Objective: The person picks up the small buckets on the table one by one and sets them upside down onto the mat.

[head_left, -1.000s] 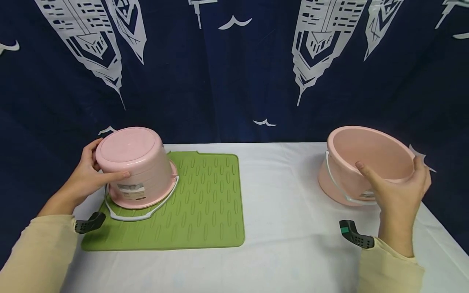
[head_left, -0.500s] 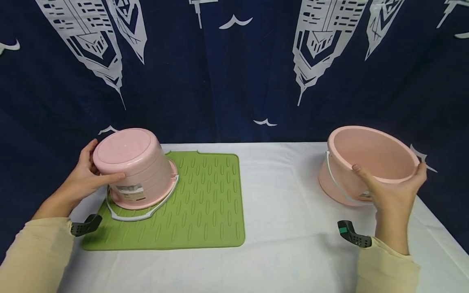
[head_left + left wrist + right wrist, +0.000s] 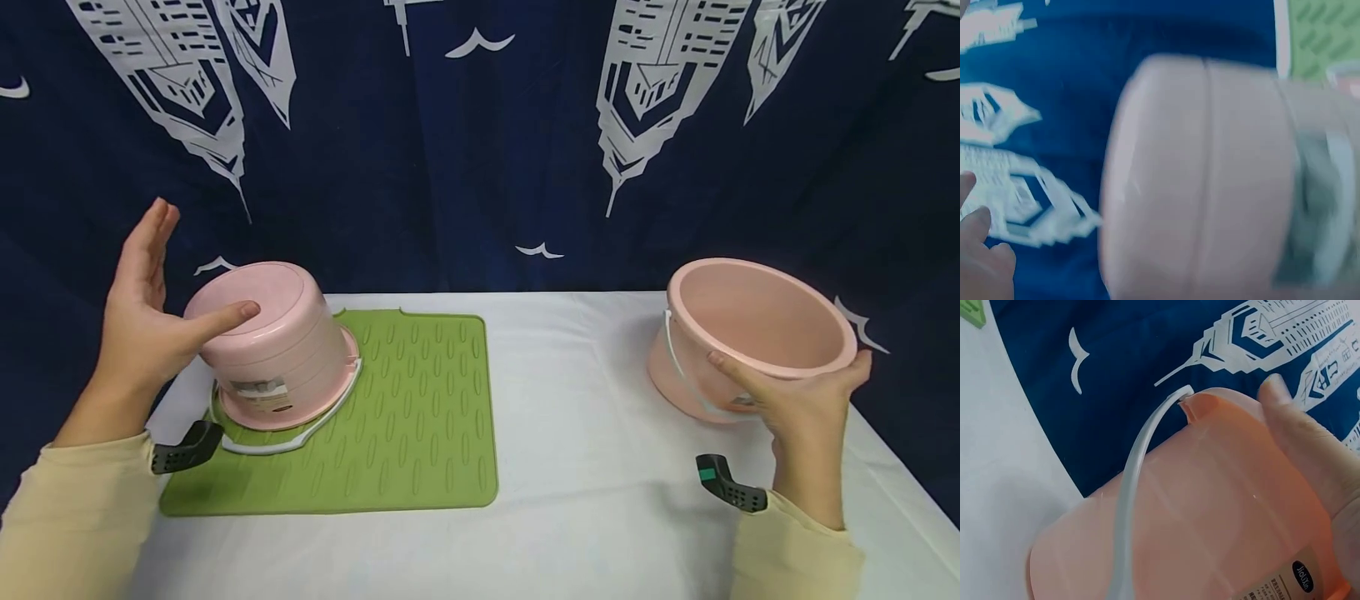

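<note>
Upside down on the green mat (image 3: 420, 433) stands a pink bucket (image 3: 292, 362), its white handle (image 3: 277, 448) lying around the rim. My left hand (image 3: 146, 325) is raised at its left, fingers straight up and thumb extended across the bucket's base in the head view. The left wrist view shows this bucket's side blurred. A second, peach-pink bucket (image 3: 693, 354) stands upright at the right, mouth up. My right hand (image 3: 806, 408) spreads around its near right side, thumb straight by the rim. The other right fingers are mostly hidden behind the bucket. Its pale handle (image 3: 1129, 487) hangs down the side.
A white cloth (image 3: 570, 467) covers the table. Behind it hangs a dark blue curtain (image 3: 465, 167) with white building prints. Black wrist bands (image 3: 189, 448) sit at both cuffs. The table's right edge (image 3: 911, 471) runs close beside the upright bucket.
My left hand has let go of the upside-down bucket and lifted, its fingers straightening. The right hand has slid lower from the upright bucket's rim. Both buckets stay in place.
</note>
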The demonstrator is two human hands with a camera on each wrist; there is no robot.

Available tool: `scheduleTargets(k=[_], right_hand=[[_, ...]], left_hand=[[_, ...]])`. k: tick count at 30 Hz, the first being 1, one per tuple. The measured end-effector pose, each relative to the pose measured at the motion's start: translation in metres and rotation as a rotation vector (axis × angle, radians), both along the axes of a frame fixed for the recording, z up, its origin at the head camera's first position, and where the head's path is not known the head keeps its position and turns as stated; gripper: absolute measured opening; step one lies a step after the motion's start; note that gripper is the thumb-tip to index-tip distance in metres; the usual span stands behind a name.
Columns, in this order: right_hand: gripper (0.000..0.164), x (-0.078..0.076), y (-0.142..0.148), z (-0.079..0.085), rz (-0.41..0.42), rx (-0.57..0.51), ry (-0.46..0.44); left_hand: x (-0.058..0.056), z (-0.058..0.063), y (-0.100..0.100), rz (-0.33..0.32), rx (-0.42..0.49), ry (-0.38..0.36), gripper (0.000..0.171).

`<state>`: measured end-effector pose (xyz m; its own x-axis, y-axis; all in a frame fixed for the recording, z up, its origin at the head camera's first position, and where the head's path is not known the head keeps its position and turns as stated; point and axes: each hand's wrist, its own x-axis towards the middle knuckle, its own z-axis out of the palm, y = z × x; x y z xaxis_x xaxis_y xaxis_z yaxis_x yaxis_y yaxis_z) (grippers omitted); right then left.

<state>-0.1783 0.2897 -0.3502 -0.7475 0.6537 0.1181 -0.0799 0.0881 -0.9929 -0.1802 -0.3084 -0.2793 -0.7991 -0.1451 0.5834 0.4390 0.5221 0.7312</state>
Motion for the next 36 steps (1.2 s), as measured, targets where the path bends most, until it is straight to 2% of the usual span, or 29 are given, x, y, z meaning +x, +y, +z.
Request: scheduleTargets(k=[3,8,12,16,19,25,28,34,36], right_hand=[[0.130,0.001,0.000,0.003,0.014,-0.049,0.057],[0.127,0.002,-0.002,0.003,0.021,-0.086,0.099],[0.129,0.001,-0.003,0.004,0.000,-0.064,0.086],[0.131,0.001,-0.004,0.005,-0.011,-0.046,0.029],[0.129,0.001,-0.005,0.006,0.003,-0.040,0.011],[0.124,0.000,-0.012,0.007,0.059,-0.029,0.070],[0.124,-0.001,-0.018,0.009,0.096,0.001,0.070],[0.136,-0.003,-0.035,0.016,0.157,0.096,-0.022],[0.136,-0.003,-0.042,0.018,0.188,0.113,-0.004]], left_hand=[[0.000,0.007,0.021,-0.063,0.001,0.040,0.122],[-0.002,0.013,0.052,-0.146,-0.015,0.089,0.127],[-0.004,0.014,0.078,-0.219,-0.023,0.163,0.128],[-0.005,0.009,0.106,-0.276,-0.026,0.178,0.127],[-0.007,0.004,0.129,-0.298,-0.044,0.119,0.126],[-0.010,-0.006,0.174,-0.359,-0.101,-0.001,0.125],[-0.009,-0.011,0.193,-0.393,-0.060,-0.044,0.123],[-0.005,-0.026,0.226,-0.444,0.032,-0.140,0.116],[-0.004,-0.031,0.234,-0.464,0.053,-0.158,0.116]])
